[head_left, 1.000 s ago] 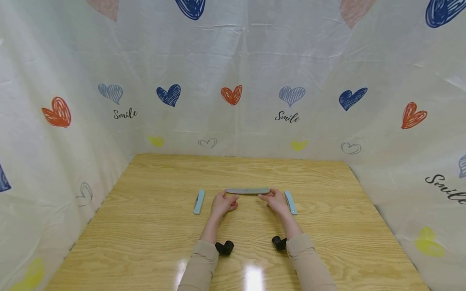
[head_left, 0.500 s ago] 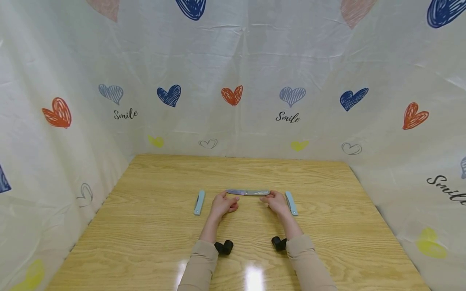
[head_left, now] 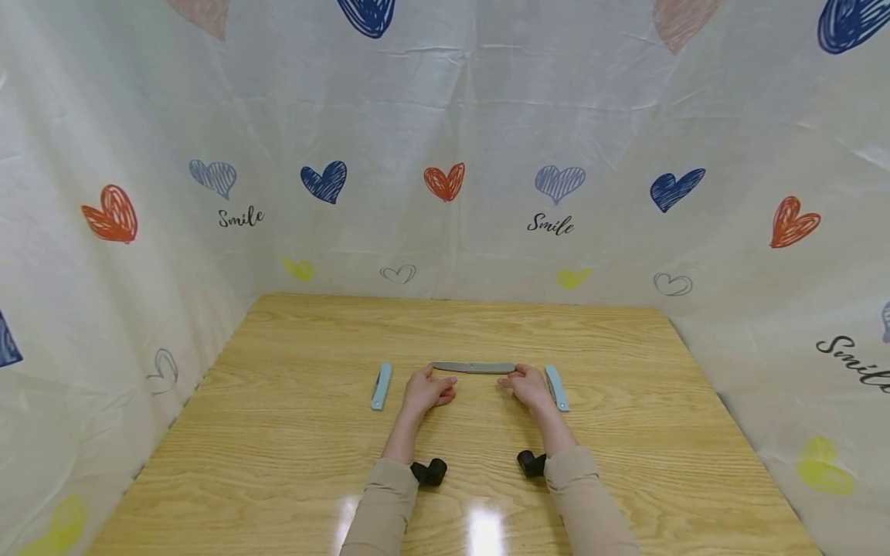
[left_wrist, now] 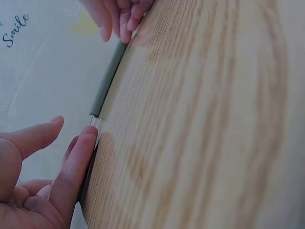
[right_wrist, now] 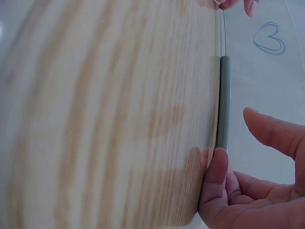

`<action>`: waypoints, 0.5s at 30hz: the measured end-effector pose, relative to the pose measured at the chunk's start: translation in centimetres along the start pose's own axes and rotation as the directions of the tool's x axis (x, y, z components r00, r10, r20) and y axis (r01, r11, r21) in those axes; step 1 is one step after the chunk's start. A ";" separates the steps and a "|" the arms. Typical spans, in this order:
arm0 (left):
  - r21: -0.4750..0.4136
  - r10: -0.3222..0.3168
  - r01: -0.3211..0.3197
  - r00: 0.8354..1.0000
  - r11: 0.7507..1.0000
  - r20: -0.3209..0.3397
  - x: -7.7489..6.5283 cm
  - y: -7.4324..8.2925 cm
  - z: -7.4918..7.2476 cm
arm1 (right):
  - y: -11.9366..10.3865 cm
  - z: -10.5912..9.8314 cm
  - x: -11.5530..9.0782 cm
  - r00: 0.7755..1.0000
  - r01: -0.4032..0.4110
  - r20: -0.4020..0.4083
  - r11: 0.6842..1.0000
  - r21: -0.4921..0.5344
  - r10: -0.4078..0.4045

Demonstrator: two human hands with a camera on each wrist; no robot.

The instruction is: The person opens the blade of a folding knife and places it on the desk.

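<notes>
Knife (head_left: 473, 368) flat, left grip (head_left: 426, 391) at blade (head_left: 450, 367), right grip (head_left: 526, 386) at handle (head_left: 492, 368).

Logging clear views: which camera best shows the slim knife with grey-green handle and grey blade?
The head view: the knife shows broadside, blade and handle. Wrist views show the handle edge-on; the blade is a thin line in the right, mostly hidden by left fingers in the left.

I'm at a wood-grain table (head_left: 445, 332) in what looks like a screened-off rec. booth: pale sheeting (head_left: 487, 100) w/ hearts (head_left: 443, 182) & "Smile" lettering (head_left: 551, 224) hangs in front + both sides, & I've got blk wrist cams (head_left: 429, 472) on. Can't tell if bldg. = home, lab or office.
</notes>
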State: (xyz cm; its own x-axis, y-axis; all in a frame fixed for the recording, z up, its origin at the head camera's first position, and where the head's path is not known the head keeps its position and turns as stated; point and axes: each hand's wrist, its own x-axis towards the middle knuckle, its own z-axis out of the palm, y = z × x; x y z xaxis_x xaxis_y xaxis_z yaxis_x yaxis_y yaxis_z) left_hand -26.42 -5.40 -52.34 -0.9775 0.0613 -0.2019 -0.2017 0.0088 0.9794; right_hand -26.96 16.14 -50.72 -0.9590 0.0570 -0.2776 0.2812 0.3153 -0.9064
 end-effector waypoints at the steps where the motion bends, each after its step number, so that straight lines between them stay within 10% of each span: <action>1: 0.002 -0.001 0.001 1.000 1.000 -0.002 0.0 0.0 0.0 | 0.0 0.0 0.0 1.000 0.001 0.002 1.000 0.002 -0.001; 15: 0.001 -0.023 0.023 0.999 1.000 -0.045 -0.4 0.3 0.0 | -0.2 0.0 -0.5 1.000 -0.019 0.012 0.997 0.080 0.019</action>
State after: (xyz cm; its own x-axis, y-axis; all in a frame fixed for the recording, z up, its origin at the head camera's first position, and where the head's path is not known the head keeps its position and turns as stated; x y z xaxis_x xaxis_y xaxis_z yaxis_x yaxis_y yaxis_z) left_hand -26.04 -5.42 -52.00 -0.9743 0.0156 -0.2248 -0.2246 0.0111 0.9744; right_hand -26.53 16.08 -50.38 -0.9531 0.0516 -0.2982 0.3017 0.2375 -0.9234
